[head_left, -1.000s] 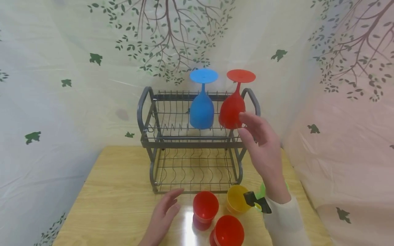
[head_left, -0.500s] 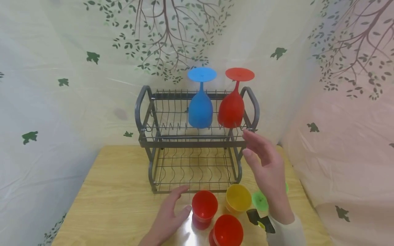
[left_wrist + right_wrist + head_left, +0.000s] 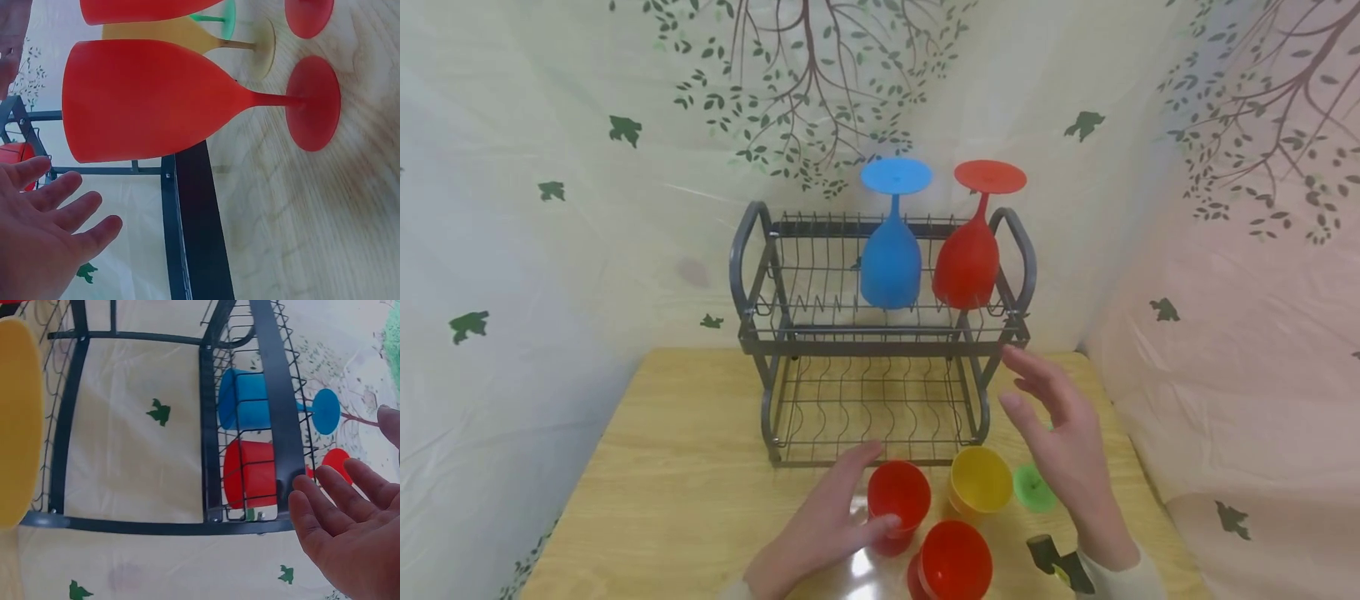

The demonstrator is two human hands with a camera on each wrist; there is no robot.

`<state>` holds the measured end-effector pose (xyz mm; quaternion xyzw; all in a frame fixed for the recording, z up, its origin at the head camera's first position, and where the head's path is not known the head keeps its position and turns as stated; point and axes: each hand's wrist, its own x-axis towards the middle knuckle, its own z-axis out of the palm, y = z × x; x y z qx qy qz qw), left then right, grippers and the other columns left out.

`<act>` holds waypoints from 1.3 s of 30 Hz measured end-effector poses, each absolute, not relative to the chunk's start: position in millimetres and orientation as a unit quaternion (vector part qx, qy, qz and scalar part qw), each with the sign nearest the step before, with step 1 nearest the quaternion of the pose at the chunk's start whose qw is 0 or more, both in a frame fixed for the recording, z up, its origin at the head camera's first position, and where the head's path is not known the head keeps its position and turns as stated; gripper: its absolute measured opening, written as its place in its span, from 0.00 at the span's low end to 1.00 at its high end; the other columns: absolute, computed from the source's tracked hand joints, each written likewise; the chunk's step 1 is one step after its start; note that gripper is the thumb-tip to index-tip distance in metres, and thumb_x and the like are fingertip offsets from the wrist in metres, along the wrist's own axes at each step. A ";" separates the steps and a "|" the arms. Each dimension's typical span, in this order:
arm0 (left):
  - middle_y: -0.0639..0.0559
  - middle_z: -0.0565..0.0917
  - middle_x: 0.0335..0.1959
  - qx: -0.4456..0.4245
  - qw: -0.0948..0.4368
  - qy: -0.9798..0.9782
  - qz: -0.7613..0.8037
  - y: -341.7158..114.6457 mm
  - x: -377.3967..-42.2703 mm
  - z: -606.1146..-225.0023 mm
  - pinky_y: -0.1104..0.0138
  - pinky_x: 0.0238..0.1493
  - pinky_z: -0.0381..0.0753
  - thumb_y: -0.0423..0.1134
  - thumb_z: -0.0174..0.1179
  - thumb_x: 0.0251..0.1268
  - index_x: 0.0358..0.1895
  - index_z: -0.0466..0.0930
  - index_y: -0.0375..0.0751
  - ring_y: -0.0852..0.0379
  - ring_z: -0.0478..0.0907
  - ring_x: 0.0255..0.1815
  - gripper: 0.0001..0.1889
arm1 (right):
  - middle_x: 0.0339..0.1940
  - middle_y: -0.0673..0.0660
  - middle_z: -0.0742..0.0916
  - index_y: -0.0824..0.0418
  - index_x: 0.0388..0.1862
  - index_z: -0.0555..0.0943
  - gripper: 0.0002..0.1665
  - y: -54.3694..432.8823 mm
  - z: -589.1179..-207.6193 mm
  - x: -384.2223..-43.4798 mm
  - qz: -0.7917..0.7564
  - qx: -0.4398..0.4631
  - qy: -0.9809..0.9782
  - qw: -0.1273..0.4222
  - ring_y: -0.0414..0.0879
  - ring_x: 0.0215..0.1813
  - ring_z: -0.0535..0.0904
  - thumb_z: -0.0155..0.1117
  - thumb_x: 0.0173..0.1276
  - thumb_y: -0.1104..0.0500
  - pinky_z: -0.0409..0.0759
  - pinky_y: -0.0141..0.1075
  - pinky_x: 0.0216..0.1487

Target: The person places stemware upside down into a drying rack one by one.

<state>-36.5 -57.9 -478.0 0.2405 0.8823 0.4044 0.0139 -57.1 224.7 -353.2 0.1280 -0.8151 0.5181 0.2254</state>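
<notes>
My left hand (image 3: 827, 525) is spread beside an upright red plastic wine glass (image 3: 901, 490), its thumb overlapping the bowl in the head view. In the left wrist view, parted fingers (image 3: 87, 212) show next to that glass's bowl (image 3: 150, 103). My right hand (image 3: 1067, 446) holds nothing, in the air below the rack's right end with its fingers loosely bent. Upside down on the rack's top tier stand a blue wine glass (image 3: 891, 265) and a red one (image 3: 966, 265). A second upright red glass (image 3: 957, 560) stands nearest me.
The black two-tier dish rack (image 3: 880, 348) stands on a wooden table (image 3: 662, 442). A yellow wine glass (image 3: 981, 479) stands right of the red ones. Beyond it, a green one (image 3: 1033, 490) is partly hidden by my right hand. A leaf-patterned sheet (image 3: 625, 250) hangs behind.
My right hand has drawn down and away from the red glass on the rack, which stays there. My left hand has moved right, up to the upright red glass.
</notes>
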 end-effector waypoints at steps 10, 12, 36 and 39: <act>0.52 0.60 0.83 0.288 0.024 0.899 0.328 -53.9 -45.4 -473.6 0.43 0.73 0.68 0.69 0.67 0.60 0.81 0.61 0.46 0.45 0.60 0.80 0.51 | 0.67 0.51 0.83 0.53 0.71 0.78 0.29 242.9 -375.3 -49.2 0.468 0.100 -0.858 0.186 0.30 0.60 0.79 0.69 0.72 0.64 0.72 0.20 0.63; 0.53 0.58 0.83 0.297 0.027 0.902 0.312 -53.3 -47.2 -472.2 0.43 0.74 0.67 0.69 0.67 0.59 0.81 0.60 0.47 0.46 0.58 0.81 0.51 | 0.67 0.52 0.83 0.52 0.71 0.78 0.29 245.5 -380.9 -47.4 0.453 0.096 -0.868 0.180 0.29 0.59 0.79 0.70 0.72 0.62 0.72 0.19 0.62; 0.50 0.71 0.76 0.368 0.061 0.904 0.208 -39.8 -63.5 -466.5 0.49 0.72 0.72 0.66 0.72 0.55 0.76 0.69 0.47 0.47 0.68 0.74 0.48 | 0.68 0.54 0.82 0.56 0.68 0.79 0.30 258.0 -430.5 -32.2 0.422 0.107 -0.892 0.121 0.53 0.59 0.83 0.74 0.69 0.58 0.81 0.34 0.61; 0.51 0.73 0.74 0.370 0.063 0.902 0.212 -39.4 -63.7 -466.2 0.52 0.68 0.77 0.66 0.72 0.56 0.75 0.71 0.46 0.49 0.72 0.71 0.47 | 0.69 0.54 0.82 0.55 0.69 0.79 0.30 259.1 -433.2 -31.5 0.418 0.102 -0.895 0.119 0.54 0.59 0.84 0.74 0.69 0.58 0.83 0.44 0.60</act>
